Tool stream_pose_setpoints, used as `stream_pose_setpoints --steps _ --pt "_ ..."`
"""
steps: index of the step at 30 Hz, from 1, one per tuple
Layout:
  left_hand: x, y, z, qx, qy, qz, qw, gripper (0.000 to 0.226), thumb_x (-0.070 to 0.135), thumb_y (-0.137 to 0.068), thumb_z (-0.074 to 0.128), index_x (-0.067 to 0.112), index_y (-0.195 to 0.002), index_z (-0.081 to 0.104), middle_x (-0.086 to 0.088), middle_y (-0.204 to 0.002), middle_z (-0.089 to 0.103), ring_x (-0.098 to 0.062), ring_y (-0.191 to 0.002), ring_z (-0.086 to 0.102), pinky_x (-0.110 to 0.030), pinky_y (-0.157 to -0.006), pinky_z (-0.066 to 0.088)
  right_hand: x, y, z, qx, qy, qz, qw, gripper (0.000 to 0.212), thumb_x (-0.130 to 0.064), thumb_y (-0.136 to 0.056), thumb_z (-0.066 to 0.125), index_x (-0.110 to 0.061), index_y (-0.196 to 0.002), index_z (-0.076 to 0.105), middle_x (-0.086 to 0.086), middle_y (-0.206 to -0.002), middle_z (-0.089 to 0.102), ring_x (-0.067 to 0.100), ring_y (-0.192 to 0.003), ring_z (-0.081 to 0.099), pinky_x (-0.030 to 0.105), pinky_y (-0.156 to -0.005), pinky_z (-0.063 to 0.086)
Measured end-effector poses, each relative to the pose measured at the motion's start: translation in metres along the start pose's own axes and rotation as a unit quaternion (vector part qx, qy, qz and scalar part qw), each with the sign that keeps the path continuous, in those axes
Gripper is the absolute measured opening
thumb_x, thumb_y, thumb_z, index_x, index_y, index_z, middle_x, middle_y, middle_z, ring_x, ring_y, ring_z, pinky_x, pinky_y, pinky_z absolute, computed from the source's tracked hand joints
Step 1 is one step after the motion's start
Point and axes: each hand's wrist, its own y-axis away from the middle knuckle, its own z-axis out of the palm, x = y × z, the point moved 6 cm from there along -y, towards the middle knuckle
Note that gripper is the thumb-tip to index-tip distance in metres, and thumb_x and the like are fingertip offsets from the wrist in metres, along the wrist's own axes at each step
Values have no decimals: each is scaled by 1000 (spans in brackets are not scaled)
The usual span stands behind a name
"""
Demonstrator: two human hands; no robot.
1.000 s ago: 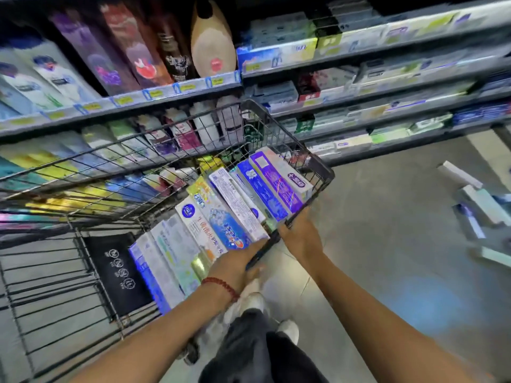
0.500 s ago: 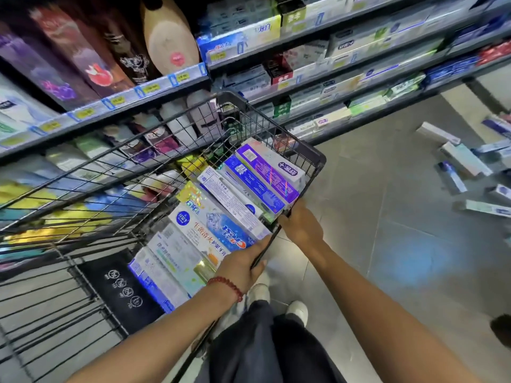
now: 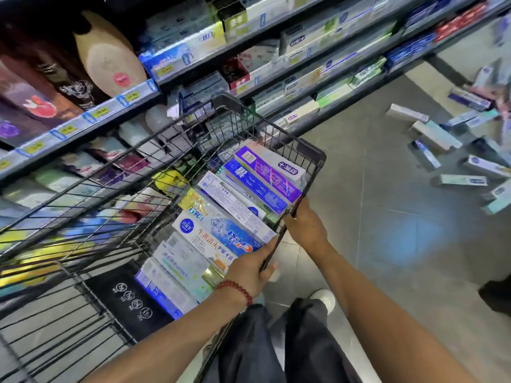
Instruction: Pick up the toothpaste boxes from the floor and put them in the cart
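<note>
A black wire cart (image 3: pixel 309 153) stands in front of me beside the shelves. Several toothpaste boxes (image 3: pixel 237 211) lie side by side in a row along its near rim, purple, blue and white ones among them. My left hand (image 3: pixel 251 269), with a red bead bracelet at the wrist, grips the cart's near rim, thumb against a white and blue box. My right hand (image 3: pixel 304 225) grips the same rim further along, beside the purple box. More toothpaste boxes (image 3: pixel 431 134) lie scattered on the grey tiled floor at the right.
Store shelves (image 3: pixel 249 87) full of toothpaste and bottles run along the left and the back. A black placard (image 3: pixel 130 297) hangs inside the cart. My dark trousers and white shoes (image 3: pixel 323 298) are below. A dark object (image 3: pixel 495 295) sits at the right edge.
The cart and the view have swung toward the right, bringing more of the scattered floor boxes into sight. Both hands keep their grip on the rim.
</note>
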Motion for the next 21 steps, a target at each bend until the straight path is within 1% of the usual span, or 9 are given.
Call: stream_pose_setpoints --steps 2,5,7,9,11,13,16,18,21 --pt "11 -10 6 -7 -21 4 1000 58 32 -94 53 45 -143 26 9 -145 42 -12 -131 43 -15 -103 32 11 -5 -13 10 -2 1 1000 41 -26 -94 52 -10 -128 36 11 -115 63 30 -100 62 34 -72 46" --pt "33 -25 16 -4 -53 16 998 59 31 -94 53 43 -144 23 1 -133 57 -18 -117 56 -21 -96 42 28 -14 -34 21 0 -6 1000 44 -19 -93 50 -5 -132 34 15 -111 63 33 -98 61 30 -65 38" --pt "49 -36 23 -2 -55 17 998 57 32 -94 53 43 -143 25 0 -130 59 -20 -112 59 -17 -92 41 40 -22 -50 26 -12 -4 1000 44 -19 -93 49 -6 -132 34 14 -113 62 33 -99 60 29 -65 36" --pt "64 -48 32 -2 -77 18 997 54 34 -95 51 40 -144 28 -4 -128 61 -22 -109 59 -15 -87 39 52 -31 -68 32 -26 2 999 43 -21 -93 50 -8 -131 35 14 -115 61 33 -101 60 30 -67 38" --pt "80 -64 40 -1 -101 25 995 54 38 -94 50 39 -144 29 -6 -125 62 -24 -110 60 -19 -88 41 63 -42 -85 38 -31 -2 999 42 -23 -93 52 -7 -128 36 15 -115 61 34 -101 60 30 -67 38" --pt "98 -80 49 -7 -100 25 995 56 35 -93 52 38 -144 29 -3 -128 61 -20 -114 58 -21 -92 41 74 -53 -105 40 -28 -5 999 41 -24 -93 53 -5 -126 38 16 -115 62 34 -102 60 30 -67 38" --pt "120 -105 63 -14 -75 25 997 60 24 -93 57 40 -144 29 -1 -127 62 -18 -115 59 -24 -98 44 90 -71 -134 44 -28 4 999 44 -23 -92 53 -3 -129 38 16 -117 61 35 -106 59 37 -77 46" --pt "137 -121 70 -16 -77 31 996 59 25 -93 56 41 -143 29 -2 -127 62 -18 -115 58 -27 -98 44 99 -84 -153 52 -30 4 998 47 -23 -92 54 -2 -131 38 17 -118 60 36 -107 59 40 -82 49" --pt "166 -149 81 -16 -86 41 995 57 29 -94 54 40 -144 30 -3 -130 59 -19 -117 56 -29 -98 44 114 -104 -181 66 -45 2 997 49 -22 -91 55 0 -131 38 18 -118 60 36 -107 58 44 -84 49"
